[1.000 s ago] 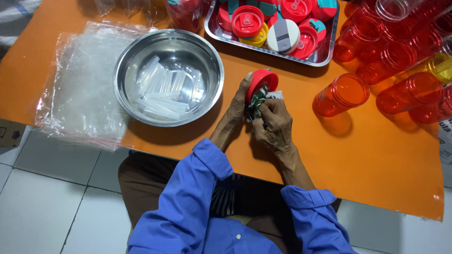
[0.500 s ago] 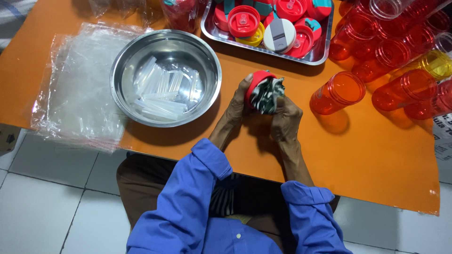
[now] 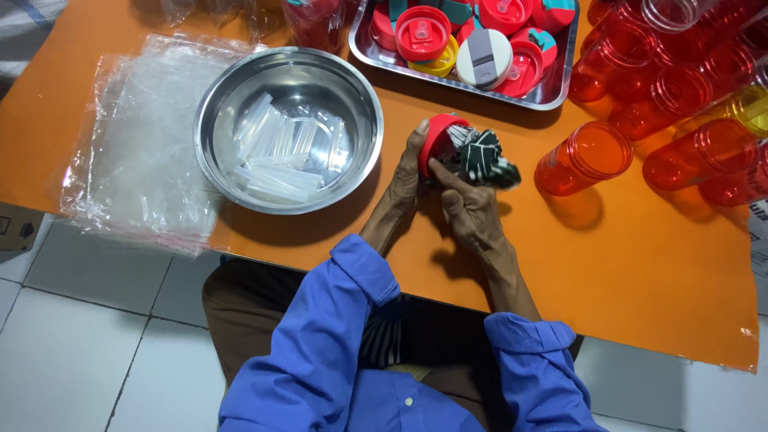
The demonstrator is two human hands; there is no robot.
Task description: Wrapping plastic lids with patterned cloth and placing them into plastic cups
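My left hand (image 3: 406,172) grips a red bottle lid (image 3: 438,138) by its rim and holds it on edge above the orange table (image 3: 624,272). A dark green and white patterned cloth (image 3: 480,154) is stuffed into the lid's open side. My right hand (image 3: 470,208) pinches that cloth with thumb and fingers just beneath it. Both forearms come out of blue sleeves at the bottom of the view.
A steel bowl (image 3: 364,104) with several clear plastic straws stands left of my hands, beside a pile of clear plastic bags (image 3: 136,152). A steel tray (image 3: 552,92) of red, yellow and white lids sits behind. Red bottles (image 3: 584,156) and a yellow one crowd the right.
The lid and cloth have shifted slightly; the lid now tilts left on edge and the cloth sticks out to the right. My right hand has dropped a little lower under the cloth.
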